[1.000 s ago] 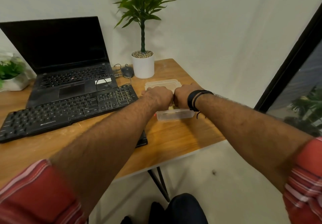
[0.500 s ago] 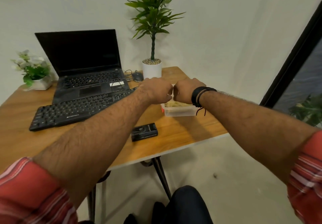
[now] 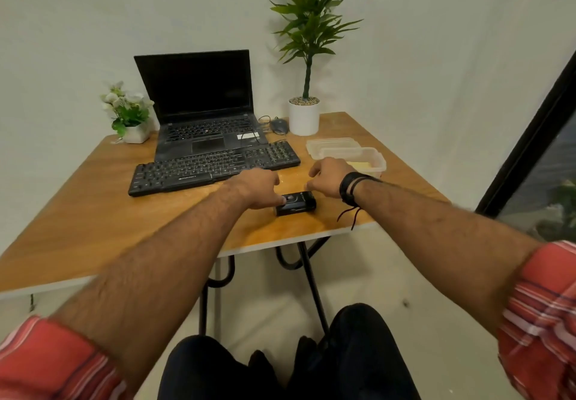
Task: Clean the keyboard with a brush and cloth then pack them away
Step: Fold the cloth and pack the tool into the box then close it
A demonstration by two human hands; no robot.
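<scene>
Left hand (image 3: 260,189) fingertips press the black device (image 3: 295,202) near the table (image 3: 93,222) edge; right hand (image 3: 327,178) hovers loosely curled.

A wooden desk (image 3: 93,212) with a pale edge stands in the corner on black metal legs (image 3: 311,278). Plain off-white walls (image 3: 93,25) meet behind it, evenly lit (no hard shadows anywhere). The floor (image 3: 389,275) is pale and smooth. To the right a dark-framed glass panel (image 3: 536,138) slants up, with dim foliage behind the glass. A tall potted plant (image 3: 307,57) stands at the desk's far corner.
</scene>
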